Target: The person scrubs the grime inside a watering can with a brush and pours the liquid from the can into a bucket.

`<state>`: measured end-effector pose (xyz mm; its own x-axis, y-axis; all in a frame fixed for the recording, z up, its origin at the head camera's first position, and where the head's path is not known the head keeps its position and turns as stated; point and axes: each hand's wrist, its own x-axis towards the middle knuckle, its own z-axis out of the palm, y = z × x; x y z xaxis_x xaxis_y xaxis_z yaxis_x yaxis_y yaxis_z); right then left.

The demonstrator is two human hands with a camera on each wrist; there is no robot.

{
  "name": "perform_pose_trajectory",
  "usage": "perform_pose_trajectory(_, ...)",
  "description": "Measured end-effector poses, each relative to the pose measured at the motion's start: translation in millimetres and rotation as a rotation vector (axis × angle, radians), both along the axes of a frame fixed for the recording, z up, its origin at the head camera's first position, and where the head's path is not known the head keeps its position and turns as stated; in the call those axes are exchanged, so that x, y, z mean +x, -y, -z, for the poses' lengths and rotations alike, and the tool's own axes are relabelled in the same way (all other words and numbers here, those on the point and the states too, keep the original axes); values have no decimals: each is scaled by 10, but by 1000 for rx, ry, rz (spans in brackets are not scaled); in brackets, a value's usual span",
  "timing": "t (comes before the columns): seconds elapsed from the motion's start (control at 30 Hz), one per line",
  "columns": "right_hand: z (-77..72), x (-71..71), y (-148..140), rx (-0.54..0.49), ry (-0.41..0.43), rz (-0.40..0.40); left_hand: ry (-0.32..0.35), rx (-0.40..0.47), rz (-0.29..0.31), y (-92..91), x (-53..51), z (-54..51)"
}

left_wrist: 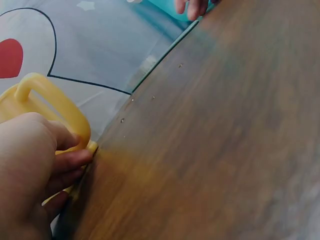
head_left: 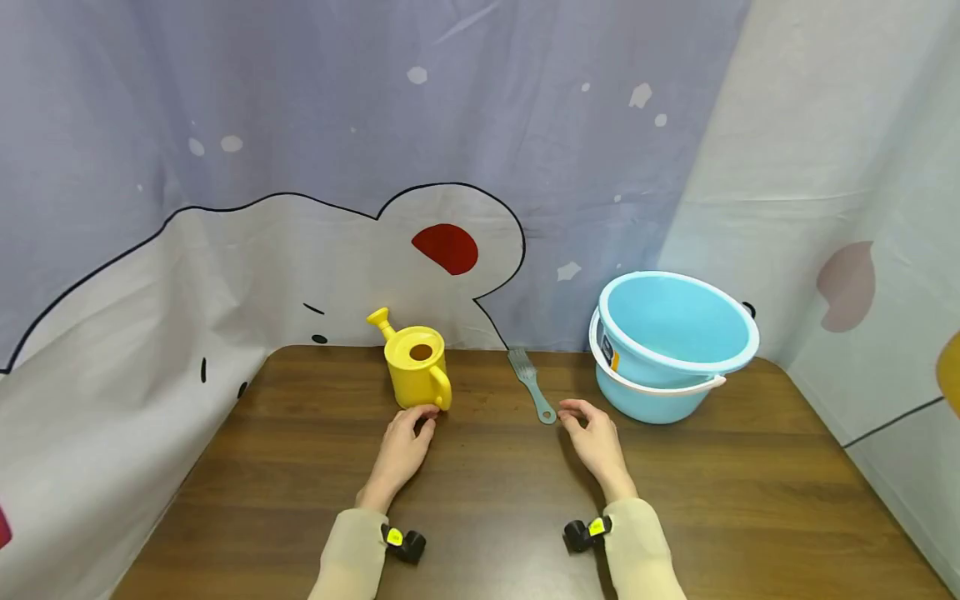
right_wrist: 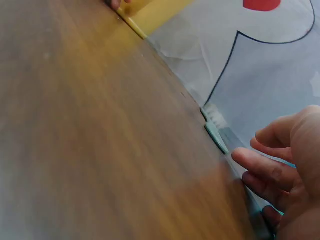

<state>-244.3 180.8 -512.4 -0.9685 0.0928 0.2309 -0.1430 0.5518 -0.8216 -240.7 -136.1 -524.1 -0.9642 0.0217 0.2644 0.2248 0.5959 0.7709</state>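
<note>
Reaching forward over the wooden counter (head_left: 487, 500), we keep our two hands well apart, and neither is clenched. Our left hand (head_left: 401, 450) is at the yellow watering can (head_left: 411, 383), its fingers loosely bent and its thumb apart from them; the fingertips lie at the lower end of the can's looped handle (head_left: 441, 387), and we cannot tell how firmly they touch it. The can stands upright near the far edge, left of the middle, with its spout (head_left: 381, 321) pointing away to the left and the handle towards us.

Our right hand (head_left: 600, 446) has its fingers relaxed and gently curved, spread a little in the right wrist view, and holds nothing. Its fingertips are just beside the holed end of a grey-green toy fork (head_left: 531, 379); whether they touch it we cannot tell. The fork lies flat between the can and the bucket, tines towards the far edge.

To the right of the fork we see the light blue bucket (head_left: 652, 400), with a white rim (head_left: 697, 367), a white carrying loop (head_left: 637, 386) hanging down its front and a label on its side. Beyond the counter hangs a blue-grey and white curtain (head_left: 300, 125) with a red shape (head_left: 447, 248).
</note>
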Motion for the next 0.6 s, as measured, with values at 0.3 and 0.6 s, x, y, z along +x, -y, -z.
perform_pose_trajectory(0.3,-4,-192,191,-10,-24,69,-77,4,-73,-89,-63,-25)
perform_pose_trajectory(0.6,-12,-386,312,33,4,100,-151,21,-158,-217,-101,-45)
